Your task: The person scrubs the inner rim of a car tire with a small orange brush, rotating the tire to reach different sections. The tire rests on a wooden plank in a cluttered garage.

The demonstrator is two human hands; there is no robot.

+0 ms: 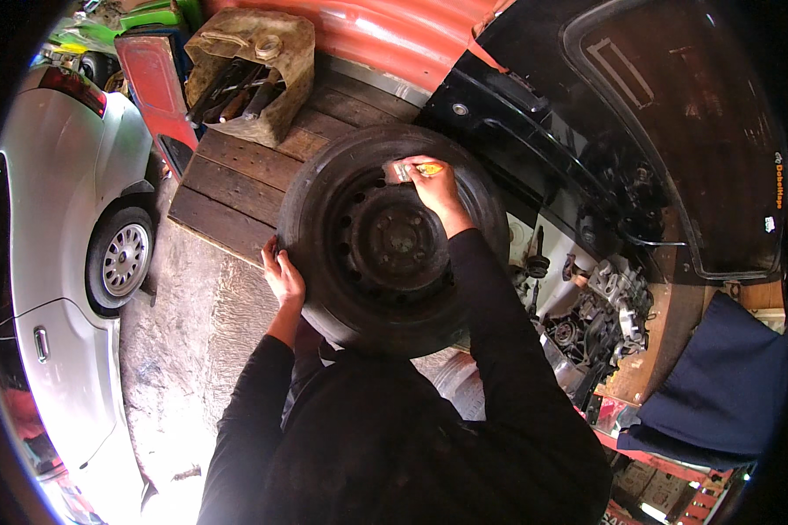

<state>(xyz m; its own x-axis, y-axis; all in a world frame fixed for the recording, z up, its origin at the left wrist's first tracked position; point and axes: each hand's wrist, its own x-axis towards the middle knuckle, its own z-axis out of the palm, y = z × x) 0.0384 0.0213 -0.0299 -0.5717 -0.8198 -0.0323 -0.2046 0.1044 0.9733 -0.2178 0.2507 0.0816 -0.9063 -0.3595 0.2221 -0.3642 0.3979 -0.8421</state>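
Observation:
A car wheel [394,302], a black tyre on a dark steel rim [400,236] with holes around its centre, is in front of me at the bench edge. My right hand [435,191] is closed around the yellow handle of a paintbrush [397,171]. The brush's bristle end is at the upper part of the rim, near where it meets the tyre. My left hand [285,282] grips the tyre's left edge, its fingers curled against the rubber and partly hidden.
Behind the wheel, a cut-open jerrycan [282,61] with tools stands on the wooden bench [236,175]. At left is a silver car [61,175]. Black car panels [674,114] lean at right, above greasy engine parts [600,315] and a dark blue cloth [718,376].

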